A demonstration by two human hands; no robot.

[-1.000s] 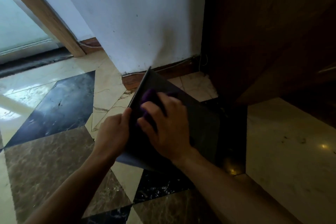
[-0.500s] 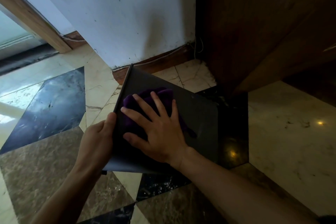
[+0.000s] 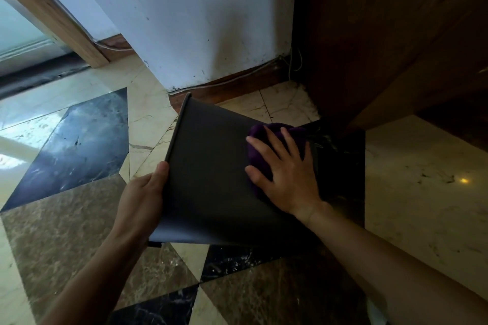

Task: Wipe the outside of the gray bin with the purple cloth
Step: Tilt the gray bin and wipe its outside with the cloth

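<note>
Two hands on the gray bin (image 3: 211, 166): left hand (image 3: 142, 200) gripping its rim, right hand (image 3: 287, 174) flat atop purple cloth (image 3: 260, 130).

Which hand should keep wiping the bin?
The right hand: it lies flat on the purple cloth against the gray bin. The left hand grips the rim, steadying it.

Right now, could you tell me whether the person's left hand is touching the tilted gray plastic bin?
Touching. The head view shows the left hand gripping the rim edge of the gray plastic bin, thumb pressed against its outer wall.
</note>
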